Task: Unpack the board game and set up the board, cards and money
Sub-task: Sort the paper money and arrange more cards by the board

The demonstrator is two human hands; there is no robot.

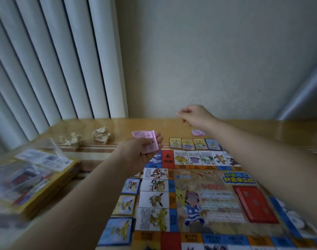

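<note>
The fingers of the left hand [136,153] curl up round a small wad of pink notes [145,138], thumb across them, palm up; the hand hangs above the board's far left corner; its forearm runs back to the lower left.

The right hand [195,114] is stretched to the far edge of the table [146,124], close to the wall [217,60]; its fingers are curled with thumb and forefinger drawn close together, but it is blurred and I cannot tell whether they pinch anything; below it, just beside the wrist, a single pink note [197,132] lies flat on the table.

The board [190,179] lies open and flat on the table, filling the lower right; a row of cards [188,143] sits along its far edge, just outside the squares; more cards [126,204] lie in a line down its left edge; a red deck [255,204] rests on the middle of the board, towards the right.

To the left, well apart from the board, stands the yellow box [51,188] with clear plastic and printed sheets on top, blurred; two paper balls [101,135] lie on the table beyond it, near the white blinds [46,60].
</note>
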